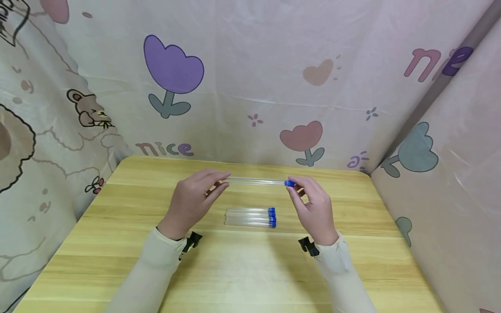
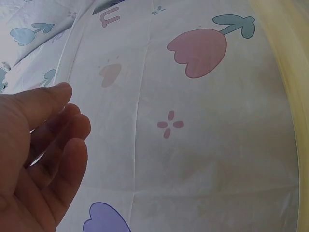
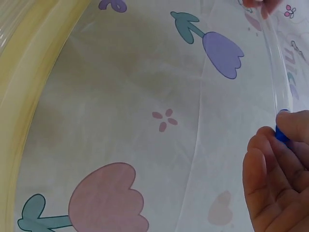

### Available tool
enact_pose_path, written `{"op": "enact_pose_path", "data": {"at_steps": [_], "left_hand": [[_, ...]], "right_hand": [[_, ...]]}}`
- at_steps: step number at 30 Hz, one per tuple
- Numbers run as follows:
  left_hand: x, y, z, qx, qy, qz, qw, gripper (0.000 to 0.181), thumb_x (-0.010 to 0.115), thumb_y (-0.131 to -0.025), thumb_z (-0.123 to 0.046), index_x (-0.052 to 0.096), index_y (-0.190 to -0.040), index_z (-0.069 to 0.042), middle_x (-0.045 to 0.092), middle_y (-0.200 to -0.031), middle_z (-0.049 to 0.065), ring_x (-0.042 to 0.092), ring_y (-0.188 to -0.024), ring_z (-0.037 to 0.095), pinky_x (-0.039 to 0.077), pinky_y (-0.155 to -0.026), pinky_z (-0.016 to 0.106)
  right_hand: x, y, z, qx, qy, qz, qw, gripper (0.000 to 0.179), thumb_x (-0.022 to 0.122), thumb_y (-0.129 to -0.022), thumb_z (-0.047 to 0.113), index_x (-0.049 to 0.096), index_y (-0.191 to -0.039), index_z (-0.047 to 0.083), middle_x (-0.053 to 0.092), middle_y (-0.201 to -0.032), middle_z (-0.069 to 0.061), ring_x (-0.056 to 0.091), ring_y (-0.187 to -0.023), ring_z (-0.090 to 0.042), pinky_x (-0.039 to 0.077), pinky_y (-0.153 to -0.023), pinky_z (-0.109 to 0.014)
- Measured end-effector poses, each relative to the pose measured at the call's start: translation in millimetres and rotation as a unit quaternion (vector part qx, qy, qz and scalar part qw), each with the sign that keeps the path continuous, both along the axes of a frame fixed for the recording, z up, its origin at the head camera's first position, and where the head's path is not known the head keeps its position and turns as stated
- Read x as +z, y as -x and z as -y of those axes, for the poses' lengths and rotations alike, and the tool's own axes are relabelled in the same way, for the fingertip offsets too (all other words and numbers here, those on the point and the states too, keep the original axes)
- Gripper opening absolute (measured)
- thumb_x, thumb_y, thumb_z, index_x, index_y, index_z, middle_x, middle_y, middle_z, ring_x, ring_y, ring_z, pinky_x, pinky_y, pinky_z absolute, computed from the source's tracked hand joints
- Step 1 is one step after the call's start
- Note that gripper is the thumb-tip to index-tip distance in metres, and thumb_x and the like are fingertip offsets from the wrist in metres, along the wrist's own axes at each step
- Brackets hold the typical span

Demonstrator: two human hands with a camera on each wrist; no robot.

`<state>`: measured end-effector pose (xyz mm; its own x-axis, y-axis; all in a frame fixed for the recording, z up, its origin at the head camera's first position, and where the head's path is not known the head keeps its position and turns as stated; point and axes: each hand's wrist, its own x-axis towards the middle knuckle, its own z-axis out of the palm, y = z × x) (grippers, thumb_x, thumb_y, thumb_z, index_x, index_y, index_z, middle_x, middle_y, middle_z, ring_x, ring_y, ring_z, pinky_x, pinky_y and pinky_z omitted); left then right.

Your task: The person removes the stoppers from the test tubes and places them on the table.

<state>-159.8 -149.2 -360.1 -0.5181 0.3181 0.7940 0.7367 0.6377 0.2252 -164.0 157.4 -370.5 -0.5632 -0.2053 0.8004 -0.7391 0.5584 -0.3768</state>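
A clear test tube (image 1: 256, 181) with a blue cap (image 1: 289, 183) is held level above the table. My left hand (image 1: 193, 198) holds its uncapped left end between thumb and fingers; in the left wrist view that hand (image 2: 41, 154) shows, but the tube does not. The blue cap is pinched between the thumb and fingers of my right hand (image 1: 313, 204). From the right wrist, the tube (image 3: 277, 67) runs from the cap up to the left fingertips. Several similar blue-capped tubes (image 1: 248, 217) lie side by side on the table, nearer me, caps to the right.
The wooden table (image 1: 242, 274) carries the row of tubes near its middle. A printed curtain (image 1: 242, 78) hangs behind the table's far edge, with more cloth at both sides. Each wrist wears a black camera mount (image 1: 192, 241).
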Motion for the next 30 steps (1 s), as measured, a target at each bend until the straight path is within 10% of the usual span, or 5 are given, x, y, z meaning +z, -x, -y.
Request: {"op": "enact_pose_path", "data": {"at_steps": [30], "left_hand": [[-0.4,-1.0,-5.2,0.005,-0.02,-0.021,0.9996,0.023,0.082,-0.089,-0.014,0.078,-0.111,-0.008,0.077,-0.095,0.002,0.072,-0.072,0.012,0.057,-0.056,0.025]], "right_hand": [[-1.6,-3.5,3.5,-0.013,0.011,0.007,0.9998,0.025,0.077,-0.088,-0.007,0.074,-0.112,-0.001,0.073,-0.1,-0.01,0.066,-0.08,-0.017,0.057,-0.073,-0.022]]}}
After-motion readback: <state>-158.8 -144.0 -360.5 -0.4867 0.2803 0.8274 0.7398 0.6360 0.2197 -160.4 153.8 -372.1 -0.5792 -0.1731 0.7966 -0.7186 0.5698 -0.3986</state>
